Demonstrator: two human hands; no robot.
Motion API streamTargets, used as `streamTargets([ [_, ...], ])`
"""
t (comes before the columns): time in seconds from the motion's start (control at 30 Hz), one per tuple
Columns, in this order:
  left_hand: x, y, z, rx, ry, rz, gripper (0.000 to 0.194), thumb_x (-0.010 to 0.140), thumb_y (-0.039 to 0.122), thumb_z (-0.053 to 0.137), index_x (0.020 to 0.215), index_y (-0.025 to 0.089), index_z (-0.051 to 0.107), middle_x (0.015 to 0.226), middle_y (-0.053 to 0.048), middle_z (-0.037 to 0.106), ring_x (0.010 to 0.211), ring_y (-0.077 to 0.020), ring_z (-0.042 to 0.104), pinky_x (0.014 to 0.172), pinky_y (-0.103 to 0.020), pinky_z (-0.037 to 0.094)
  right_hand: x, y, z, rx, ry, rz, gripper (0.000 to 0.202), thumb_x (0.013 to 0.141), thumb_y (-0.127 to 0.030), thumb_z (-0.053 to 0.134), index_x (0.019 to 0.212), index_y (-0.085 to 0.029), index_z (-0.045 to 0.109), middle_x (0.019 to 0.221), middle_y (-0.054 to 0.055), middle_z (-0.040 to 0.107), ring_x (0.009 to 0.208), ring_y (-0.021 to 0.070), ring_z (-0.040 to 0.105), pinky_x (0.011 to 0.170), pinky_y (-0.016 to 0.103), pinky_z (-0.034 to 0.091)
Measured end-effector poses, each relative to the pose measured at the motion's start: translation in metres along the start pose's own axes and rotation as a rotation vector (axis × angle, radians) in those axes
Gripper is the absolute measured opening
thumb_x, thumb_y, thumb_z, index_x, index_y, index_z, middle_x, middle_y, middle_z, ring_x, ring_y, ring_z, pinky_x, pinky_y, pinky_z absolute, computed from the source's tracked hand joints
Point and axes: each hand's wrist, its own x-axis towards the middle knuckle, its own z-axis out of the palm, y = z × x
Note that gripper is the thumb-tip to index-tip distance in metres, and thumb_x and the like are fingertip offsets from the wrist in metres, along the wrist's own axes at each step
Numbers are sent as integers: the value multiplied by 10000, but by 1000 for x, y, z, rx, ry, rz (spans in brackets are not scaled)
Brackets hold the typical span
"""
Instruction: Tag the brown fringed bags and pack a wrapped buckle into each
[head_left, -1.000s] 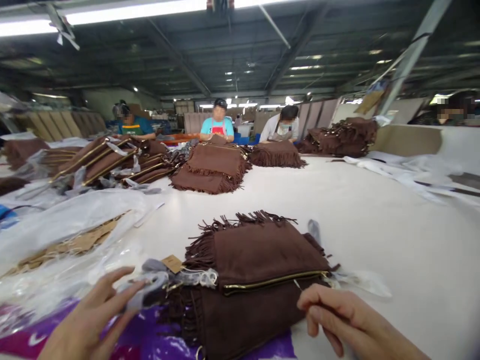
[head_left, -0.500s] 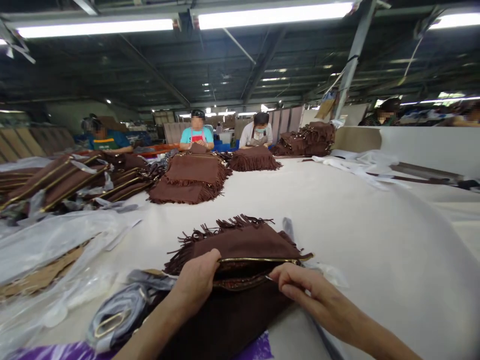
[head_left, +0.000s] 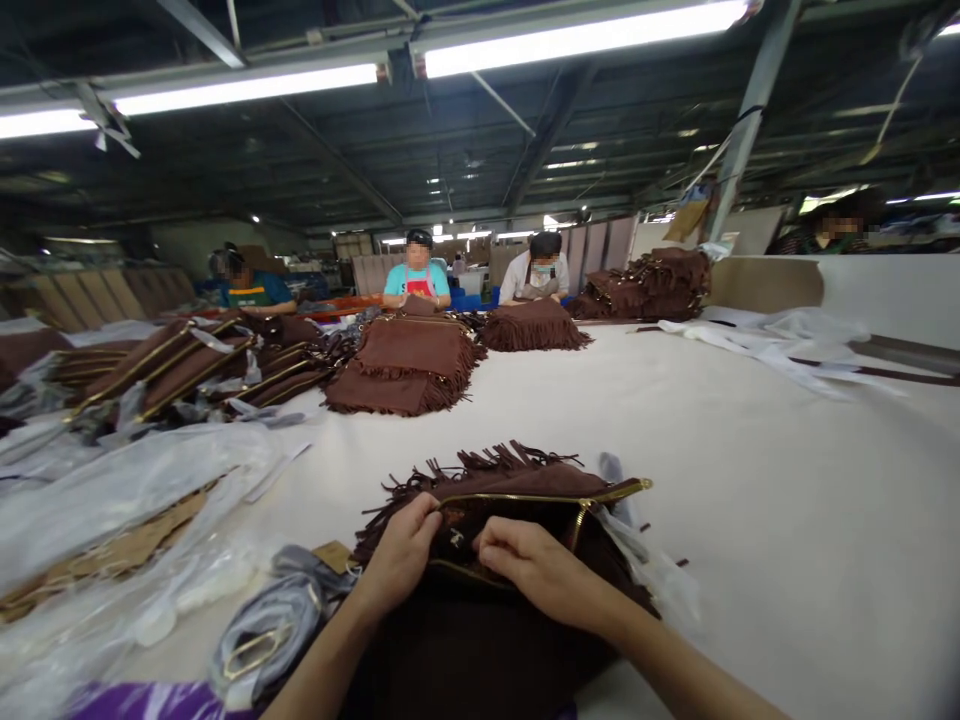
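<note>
A broad white desk (head_left: 750, 480) fills the view, with stacks of brown fringed bags (head_left: 409, 362) along its left and far sides and three people seated at the far end. Crumpled clear plastic wrapping (head_left: 127, 480) lies to the left. At the near edge sits a brown fringed bag (head_left: 517, 475), its gold zipper (head_left: 540, 494) undone and the mouth held apart. The left hand (head_left: 401, 552) has its grip closed on the left part of the opening, thumb on top against the zipper edge. The right hand (head_left: 536, 570) rests just beside it, fingers curled over the near lip of the opening and pinching it. A grey-wrapped strap with a gold ring (head_left: 259, 640) lies just left of the left forearm.
</note>
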Motion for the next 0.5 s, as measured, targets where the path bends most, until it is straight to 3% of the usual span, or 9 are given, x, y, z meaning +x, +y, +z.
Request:
streamTargets([
  [0.07, 1, -3, 0, -15, 11, -8, 169, 800, 354, 417, 735, 213, 487, 685, 20, 500, 696, -176, 465, 663, -269, 379, 7, 1, 1, 236, -37, 65, 195, 861, -360, 522, 812, -179, 575, 847, 30, 624, 811, 183, 567, 707, 275, 439],
  [0.13, 2, -5, 1, -28, 16, -12, 155, 790, 330, 417, 735, 208, 494, 696, 16, 505, 704, -176, 471, 665, -272, 379, 9, 4, 2, 322, -51, 92, 253, 853, -424, 528, 837, -175, 574, 876, 35, 618, 824, 186, 565, 707, 274, 433],
  [0.27, 5, -8, 1, -72, 3, -11, 156, 789, 322, 412, 740, 203, 501, 725, 9, 514, 722, -177, 479, 683, -279, 382, 11, 11, 4, -4, 73, 67, 186, 860, -312, 486, 729, -189, 532, 673, -26, 498, 657, 147, 459, 601, 261, 341],
  [0.33, 6, -9, 0, -80, 13, -14, 160, 793, 334, 419, 743, 205, 500, 729, 12, 512, 720, -175, 471, 684, -278, 378, 13, 12, 4, -38, 42, 53, 190, 856, -282, 496, 691, -190, 512, 656, -33, 481, 653, 145, 452, 604, 262, 337],
  [0.43, 7, -12, 0, -101, 34, -47, 157, 785, 349, 434, 739, 209, 489, 707, 22, 497, 708, -171, 458, 671, -269, 369, 16, 10, 1, 317, -74, 80, 236, 861, -381, 579, 737, -188, 525, 735, -17, 563, 722, 157, 540, 686, 272, 412],
  [0.5, 7, -14, 0, -140, 26, -71, 157, 773, 357, 448, 739, 209, 486, 705, 24, 497, 707, -168, 456, 667, -263, 367, 16, 9, -2, 646, -65, 107, 310, 838, -477, 633, 788, -189, 532, 847, 18, 629, 825, 183, 604, 789, 315, 457],
])
